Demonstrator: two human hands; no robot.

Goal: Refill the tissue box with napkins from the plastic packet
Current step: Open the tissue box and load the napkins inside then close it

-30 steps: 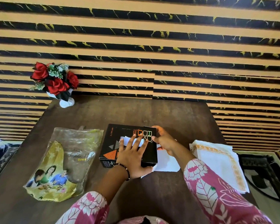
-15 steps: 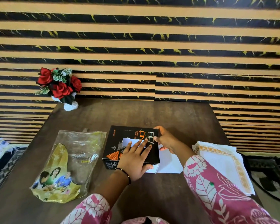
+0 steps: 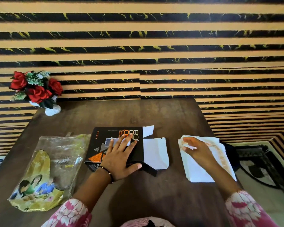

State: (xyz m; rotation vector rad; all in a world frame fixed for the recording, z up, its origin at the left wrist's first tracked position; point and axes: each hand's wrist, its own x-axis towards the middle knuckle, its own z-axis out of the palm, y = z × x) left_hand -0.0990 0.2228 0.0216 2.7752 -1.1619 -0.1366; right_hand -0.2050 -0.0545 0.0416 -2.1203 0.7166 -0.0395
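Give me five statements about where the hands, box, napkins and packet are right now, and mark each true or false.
1. The left hand lies flat on the black tissue box. True.
2. The right hand grips the box's edge. False: it is over the napkin stack.
3. The plastic packet lies left of the box. True.
4. The flower vase stands at the table's near right corner. False: far left corner.
5. The packet is being held. False: neither hand touches it.

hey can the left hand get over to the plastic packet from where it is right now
Probably yes. The left hand lies flat on the black tissue box, and the plastic packet lies just to that box's left on the table. Nothing stands between them; the hand would only have to let go of the box.
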